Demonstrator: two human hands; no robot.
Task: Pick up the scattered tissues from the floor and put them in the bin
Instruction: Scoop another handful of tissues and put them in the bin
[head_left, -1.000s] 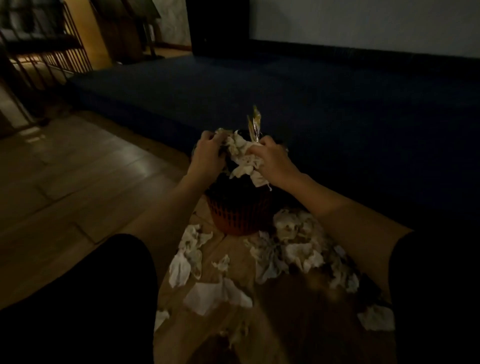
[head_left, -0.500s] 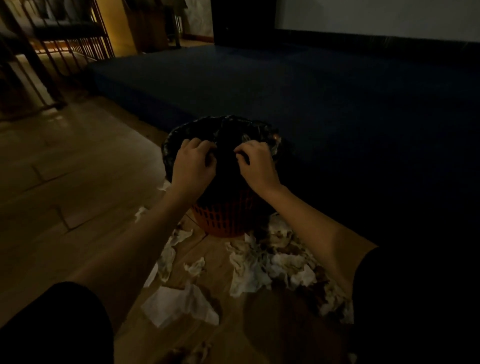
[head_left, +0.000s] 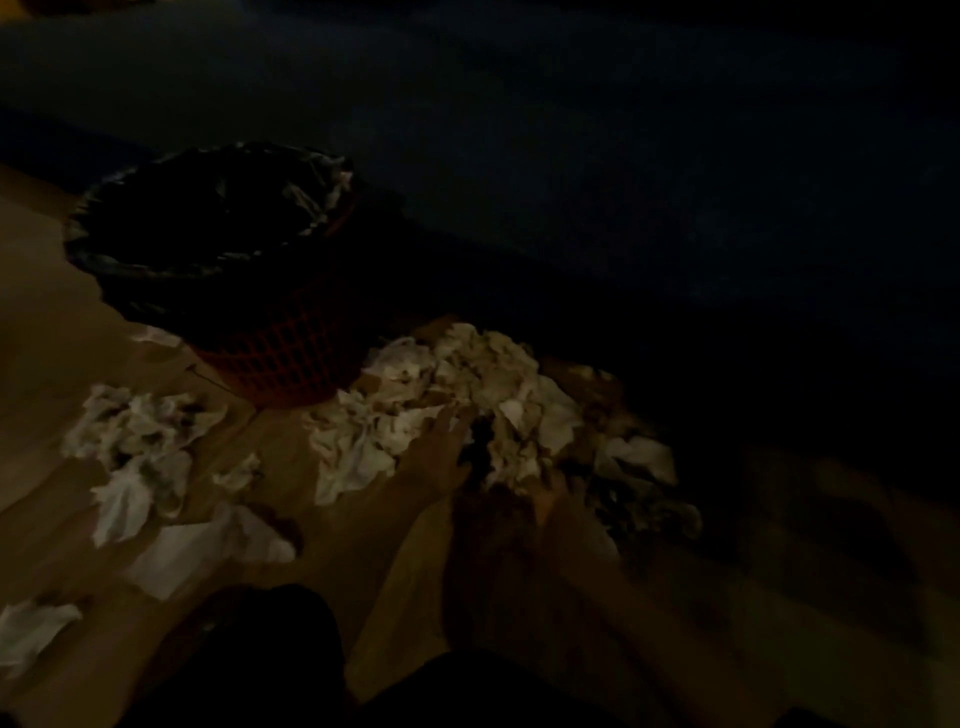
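The bin (head_left: 280, 364), a red mesh basket with a black liner, stands on the floor at upper left, with a few tissues showing inside near its far rim. A big heap of crumpled white tissues (head_left: 493, 374) lies just right of its base. My left hand (head_left: 441, 447) rests on the near side of this heap with its fingers stretched out. My right hand (head_left: 548, 496) is low at the heap's near right edge, dark and blurred, so its grip is unclear. More tissues (head_left: 140, 431) lie left of the heap, and one flat sheet (head_left: 208, 551) lies nearer me.
The wooden floor (head_left: 41, 364) runs along the left. A dark blue raised carpeted area (head_left: 623, 182) fills the back and right, close behind the bin. Another tissue (head_left: 31, 634) lies at the lower left edge. My dark-clothed leg (head_left: 249, 665) fills the bottom.
Both hands have left the bin's rim and come down to the tissue heap on the floor. The bundle they held over the bin is gone. The view has tilted down and right.
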